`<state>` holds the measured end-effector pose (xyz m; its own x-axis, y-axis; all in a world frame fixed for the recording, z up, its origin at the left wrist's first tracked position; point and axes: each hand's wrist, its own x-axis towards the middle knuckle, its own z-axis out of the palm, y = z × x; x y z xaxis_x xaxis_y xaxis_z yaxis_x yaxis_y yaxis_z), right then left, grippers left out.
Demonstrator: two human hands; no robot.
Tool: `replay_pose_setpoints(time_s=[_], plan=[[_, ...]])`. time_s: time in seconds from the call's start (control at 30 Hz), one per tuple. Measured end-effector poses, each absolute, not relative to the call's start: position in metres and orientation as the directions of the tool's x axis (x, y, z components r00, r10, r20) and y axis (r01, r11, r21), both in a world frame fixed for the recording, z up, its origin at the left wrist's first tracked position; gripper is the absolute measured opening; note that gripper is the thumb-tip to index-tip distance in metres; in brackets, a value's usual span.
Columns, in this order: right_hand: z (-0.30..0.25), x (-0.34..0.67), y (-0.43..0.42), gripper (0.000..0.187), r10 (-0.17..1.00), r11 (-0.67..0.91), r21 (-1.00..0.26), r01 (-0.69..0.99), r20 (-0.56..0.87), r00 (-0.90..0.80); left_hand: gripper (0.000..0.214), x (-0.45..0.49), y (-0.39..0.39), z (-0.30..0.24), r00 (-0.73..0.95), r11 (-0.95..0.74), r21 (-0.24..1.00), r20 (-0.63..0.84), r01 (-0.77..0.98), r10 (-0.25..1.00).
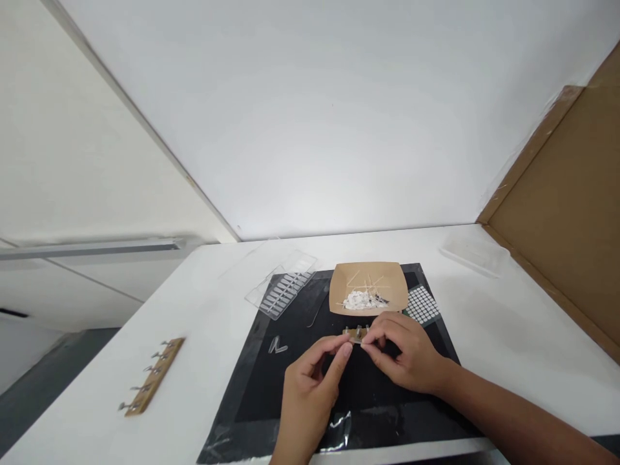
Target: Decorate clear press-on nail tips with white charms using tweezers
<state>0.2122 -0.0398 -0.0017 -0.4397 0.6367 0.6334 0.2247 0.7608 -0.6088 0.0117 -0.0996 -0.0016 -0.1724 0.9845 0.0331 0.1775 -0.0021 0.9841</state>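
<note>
Broadly, a white wall (pixel 329 116) fills the upper middle of the frame, with a white table (pixel 198 303) below it and a brown cardboard panel (pixel 566 206) along the right edge. A black mat (pixel 256 403) covers the table's lower centre. Over it, right of centre, the right hand (pixel 411 352) curls with thumb and forefinger drawn in at the short peg strip (pixel 353 333); the left hand (pixel 307 384) meets it from the other side, its thumb and forefinger almost together — whether either pinches the wood or a small piece on it, I cannot tell. Beyond the hands sits a brown paper tray (pixel 338 278), a white heap (pixel 361 299) and thin sticks inside. Toward the upper right of the table lies a clear plastic box (pixel 475 255); left of the tray, a clear compartment case (pixel 285 290). A longer peg strip (pixel 154 381) rests at lower left. Right of the tray is a sheet of white dots (pixel 423 305) — any print on it is too small to read. Smallest, a few clear slips (pixel 277 347) lie on the mat, left of the hands.
</note>
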Motion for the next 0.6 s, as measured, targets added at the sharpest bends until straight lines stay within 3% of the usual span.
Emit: replay_pose_setpoints(time_s=[0.1,0.27,0.43,0.6], plan=[[-0.005,0.211,-0.04,0.007,0.533,0.845,-0.47,0.253,0.709,-0.462,0.042,0.019,-0.101,-0.009,-0.222,0.095,0.995,-0.097,-0.021,0.97],[-0.005,0.213,-0.038,0.009,0.443,0.896,-0.348,0.276,0.751,-0.491,0.042,0.024,-0.102,-0.019,-0.283,0.103,0.978,-0.153,-0.184,0.947],[-0.004,0.213,-0.036,0.006,0.513,0.854,-0.484,0.192,0.716,-0.473,0.039,0.025,-0.102,-0.016,-0.236,0.101,0.982,-0.138,-0.162,0.962],[-0.005,0.215,-0.033,0.006,0.579,0.803,-0.582,0.127,0.711,-0.4,0.027,0.018,-0.084,0.011,-0.1,-0.005,0.996,0.013,0.084,0.995]])
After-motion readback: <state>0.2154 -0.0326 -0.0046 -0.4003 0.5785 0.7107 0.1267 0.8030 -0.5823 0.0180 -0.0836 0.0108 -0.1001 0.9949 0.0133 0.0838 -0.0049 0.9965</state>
